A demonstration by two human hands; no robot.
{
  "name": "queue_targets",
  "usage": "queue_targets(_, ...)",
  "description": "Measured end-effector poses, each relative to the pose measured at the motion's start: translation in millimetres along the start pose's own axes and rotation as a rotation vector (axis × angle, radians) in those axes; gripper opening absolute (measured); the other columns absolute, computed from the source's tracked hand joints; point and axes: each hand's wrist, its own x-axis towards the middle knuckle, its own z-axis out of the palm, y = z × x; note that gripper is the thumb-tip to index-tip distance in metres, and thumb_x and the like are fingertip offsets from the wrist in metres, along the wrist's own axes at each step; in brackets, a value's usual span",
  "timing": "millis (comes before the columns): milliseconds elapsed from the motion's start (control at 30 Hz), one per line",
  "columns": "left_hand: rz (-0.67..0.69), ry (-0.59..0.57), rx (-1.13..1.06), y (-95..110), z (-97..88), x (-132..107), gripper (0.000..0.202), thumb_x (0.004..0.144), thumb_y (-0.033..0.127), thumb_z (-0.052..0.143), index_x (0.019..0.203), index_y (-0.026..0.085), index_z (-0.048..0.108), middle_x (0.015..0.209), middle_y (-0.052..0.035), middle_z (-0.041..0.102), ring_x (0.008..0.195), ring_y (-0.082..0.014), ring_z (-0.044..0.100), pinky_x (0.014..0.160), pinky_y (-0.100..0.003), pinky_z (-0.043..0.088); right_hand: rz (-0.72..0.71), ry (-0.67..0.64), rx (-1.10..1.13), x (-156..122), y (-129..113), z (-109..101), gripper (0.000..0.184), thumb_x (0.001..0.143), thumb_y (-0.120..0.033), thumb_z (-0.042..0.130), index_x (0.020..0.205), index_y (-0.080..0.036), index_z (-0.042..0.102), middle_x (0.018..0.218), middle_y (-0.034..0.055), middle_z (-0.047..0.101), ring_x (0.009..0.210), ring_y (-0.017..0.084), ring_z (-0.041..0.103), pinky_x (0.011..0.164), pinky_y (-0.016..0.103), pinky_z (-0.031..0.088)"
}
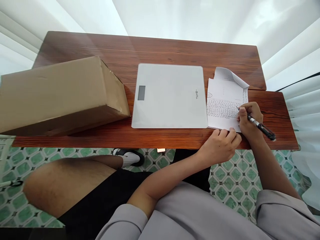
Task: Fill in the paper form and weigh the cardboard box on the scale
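Observation:
My right hand (250, 118) is closed round a black and clear pen (262, 128), with its tip on the writing of a notepad (222, 123). The top sheet is filled with rows of small dark handwriting, and the upper pages curl back. At the pad's lower edge, my left hand (222, 145) rests on the table's front edge. Its fingers are loosely bent and somewhat apart, with the fingertips near or on the paper, and no held thing shows. A flat white scale (170, 100) with a small grey display lies directly left of the pad.
A large brown cardboard box (55, 93) stands on the left of the reddish wooden table (162, 46), reaching past its left side. White curtains (190, 20) hang behind and at both sides. Below are my legs and a green-patterned tiled floor (232, 190).

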Motion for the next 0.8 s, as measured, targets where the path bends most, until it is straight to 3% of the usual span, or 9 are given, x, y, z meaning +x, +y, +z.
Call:
queue_targets(167,0.017,0.016,-0.006,-0.3,-0.7,-1.1,0.038,0.1,0.02,0.031,0.128,0.009,0.055,0.139,-0.0203,0.053,0.102,-0.0255,0.055,0.08,-0.038,0.033,-0.207,-0.071,-0.13,4.9,4.3,-1.7,0.043,0.102,-0.051,0.045,0.08,-0.019,0.063,0.082,0.0076,0.064,0.078,0.017,0.057,0.077,0.032,0.043)
queue_targets(467,0.124,0.042,-0.068,-10.6,-9.3,-20.4,0.032,0.101,0.016,0.03,0.117,0.013,0.058,0.114,-0.0117,0.058,0.089,-0.0212,0.051,0.073,-0.038,0.029,-0.192,-0.106,-0.203,4.3,3.6,-0.2,0.03,0.099,-0.045,0.053,0.082,-0.021,0.058,0.082,0.0051,0.062,0.077,0.017,0.056,0.076,0.031,0.042)
queue_targets(800,0.293,0.264,0.129,-56.3,-52.0,-79.5,0.019,0.099,0.02,0.05,0.108,0.012,0.064,0.096,-0.0064,0.058,0.085,-0.0183,0.05,0.075,-0.034,0.033,-0.149,-0.134,-0.278,2.2,-1.1,-0.2,0.023,0.097,-0.046,0.047,0.087,-0.028,0.056,0.09,0.0062,0.064,0.083,0.023,0.06,0.08,0.036,0.046)
